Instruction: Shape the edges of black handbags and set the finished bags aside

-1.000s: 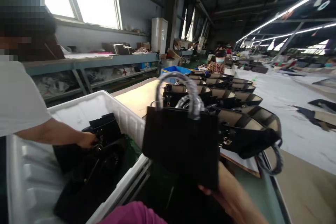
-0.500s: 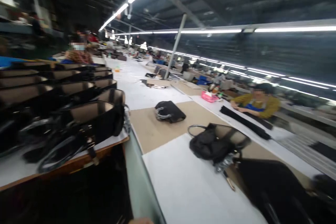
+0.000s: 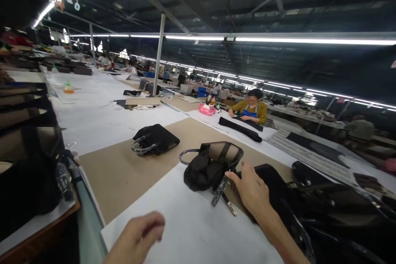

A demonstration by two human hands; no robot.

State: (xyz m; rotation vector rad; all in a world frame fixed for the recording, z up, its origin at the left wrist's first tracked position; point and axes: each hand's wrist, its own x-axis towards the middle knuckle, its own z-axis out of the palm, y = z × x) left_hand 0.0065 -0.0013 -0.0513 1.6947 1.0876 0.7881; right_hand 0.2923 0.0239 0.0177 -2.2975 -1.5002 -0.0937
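Note:
A black handbag [image 3: 202, 173] with a beige lining stands open-topped on the work table. One loop handle sticks up on its left, and a plastic-wrapped handle [image 3: 219, 192] hangs at its front beside a strap with a gold-coloured metal end [image 3: 231, 209]. My right hand [image 3: 252, 189] is at the bag's right side, thumb and fingers apart; whether the fingertips touch it I cannot tell. Over the white sheet [image 3: 185, 231], lower left, my left hand [image 3: 139, 233] hovers with loosely curved fingers and nothing in it. Another black bag [image 3: 159, 139] lies farther back.
More black bags [image 3: 334, 210] crowd the right side, and several stand on a shelf at left [image 3: 27, 165]. Brown board [image 3: 102, 177] covers part of the table. Across it sits a co-worker [image 3: 252, 109] near black strips [image 3: 239, 128] and a pink container [image 3: 207, 109].
My view has swung right. Both my hands have come into view over the table, the right one up to the open black handbag. The bags on the table look unmoved.

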